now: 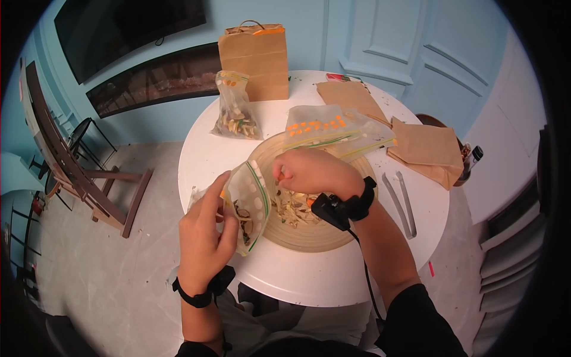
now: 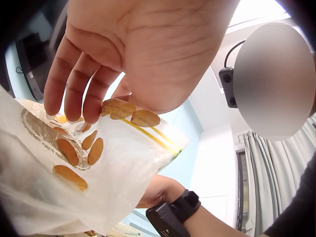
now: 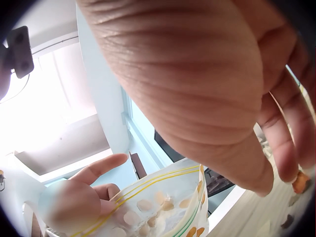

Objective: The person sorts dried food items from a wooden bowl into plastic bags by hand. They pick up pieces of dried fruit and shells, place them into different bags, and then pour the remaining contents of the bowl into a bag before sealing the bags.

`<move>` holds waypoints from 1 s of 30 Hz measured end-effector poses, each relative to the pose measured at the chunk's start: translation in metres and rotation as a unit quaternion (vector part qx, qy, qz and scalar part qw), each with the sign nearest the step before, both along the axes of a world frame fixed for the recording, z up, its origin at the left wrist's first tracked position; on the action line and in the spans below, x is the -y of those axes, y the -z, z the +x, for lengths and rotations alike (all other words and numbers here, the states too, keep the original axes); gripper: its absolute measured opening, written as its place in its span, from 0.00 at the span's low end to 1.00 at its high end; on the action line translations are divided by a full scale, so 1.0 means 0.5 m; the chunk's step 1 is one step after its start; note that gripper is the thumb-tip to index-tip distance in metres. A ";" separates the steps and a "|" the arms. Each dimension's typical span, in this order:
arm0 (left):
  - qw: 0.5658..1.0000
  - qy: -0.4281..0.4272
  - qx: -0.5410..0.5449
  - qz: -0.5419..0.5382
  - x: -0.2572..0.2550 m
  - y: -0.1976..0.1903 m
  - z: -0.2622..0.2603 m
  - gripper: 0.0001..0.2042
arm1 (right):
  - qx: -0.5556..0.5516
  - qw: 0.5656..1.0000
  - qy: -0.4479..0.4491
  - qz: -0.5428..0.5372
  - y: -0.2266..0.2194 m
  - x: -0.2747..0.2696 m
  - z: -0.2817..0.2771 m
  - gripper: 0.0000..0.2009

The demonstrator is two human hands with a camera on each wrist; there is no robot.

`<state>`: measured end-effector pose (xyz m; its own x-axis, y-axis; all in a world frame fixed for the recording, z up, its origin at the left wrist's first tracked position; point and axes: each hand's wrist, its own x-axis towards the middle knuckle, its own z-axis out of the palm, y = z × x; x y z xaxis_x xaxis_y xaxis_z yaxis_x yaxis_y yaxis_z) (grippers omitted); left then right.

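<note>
My left hand (image 1: 205,244) holds a clear zip bag with orange dots (image 1: 257,205) by its rim, thumb and fingers around the edge; dried pieces show inside. In the left wrist view, the fingers of this hand (image 2: 133,59) bend over the bag (image 2: 118,173). Beside the bag's mouth, my right hand (image 1: 318,172) is over a round tray (image 1: 309,245) of dried, pale scraps (image 1: 291,209). From the right wrist, the fingertips of the right hand (image 3: 197,79) pinch a small orange piece (image 3: 300,182); the bag (image 3: 163,210) hangs apart from that hand.
A filled zip bag (image 1: 239,113) and a paper bag (image 1: 267,59) stand at the back of the white table (image 1: 267,276). Flat zip bags (image 1: 315,122) overlap the tray's far edge. Folded brown paper bags (image 1: 425,152) and metal tongs (image 1: 401,205) lie to the right.
</note>
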<state>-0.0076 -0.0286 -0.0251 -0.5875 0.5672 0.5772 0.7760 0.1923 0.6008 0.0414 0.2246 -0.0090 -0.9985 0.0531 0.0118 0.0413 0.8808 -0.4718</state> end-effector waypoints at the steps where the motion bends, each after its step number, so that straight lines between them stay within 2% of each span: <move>1: 1.000 0.001 -0.002 -0.001 -0.001 0.000 0.000 0.29 | 0.012 1.000 0.008 -0.005 -0.003 -0.004 0.002 0.10; 3: 1.000 0.001 -0.003 -0.003 -0.001 -0.001 0.000 0.28 | 0.036 0.999 0.023 -0.015 -0.015 -0.013 0.004 0.11; 6: 1.000 0.004 -0.001 -0.002 0.000 -0.003 0.002 0.27 | -0.057 0.997 0.047 0.016 -0.003 -0.040 0.013 0.12; 9: 1.000 0.016 -0.009 0.008 0.000 -0.007 -0.005 0.27 | -0.005 0.996 0.092 -0.021 -0.030 -0.044 0.043 0.12; 13: 1.000 0.011 -0.013 0.027 0.009 -0.016 -0.011 0.27 | -0.019 0.994 0.096 0.048 -0.004 -0.063 0.100 0.11; 16: 0.999 0.012 -0.013 0.040 0.013 -0.020 -0.015 0.25 | 0.061 0.982 0.156 0.085 -0.001 -0.057 0.137 0.09; 17: 0.999 0.015 -0.014 0.043 0.015 -0.020 -0.018 0.25 | 0.041 0.981 0.156 0.108 0.003 -0.056 0.146 0.10; 19: 0.998 0.015 -0.026 0.055 0.016 -0.018 -0.020 0.25 | -0.003 0.976 0.152 0.153 0.021 -0.062 0.154 0.13; 22: 0.997 0.022 -0.023 0.064 0.021 -0.018 -0.018 0.23 | -0.036 0.988 0.093 0.120 0.041 -0.088 0.136 0.21; 25: 0.998 0.015 -0.030 0.053 0.027 -0.017 -0.021 0.22 | -0.076 0.987 0.023 0.136 0.064 -0.088 0.116 0.24; 28: 0.998 0.011 -0.034 0.052 0.036 -0.012 -0.029 0.22 | 0.034 0.984 0.000 0.175 0.078 -0.090 0.091 0.27; 29: 0.998 0.013 -0.034 0.057 0.040 -0.010 -0.032 0.22 | 0.009 0.988 -0.001 0.154 0.082 -0.087 0.085 0.21; 30: 0.997 0.015 -0.033 0.063 0.045 -0.007 -0.036 0.22 | 0.031 0.988 0.015 0.153 0.080 -0.090 0.084 0.18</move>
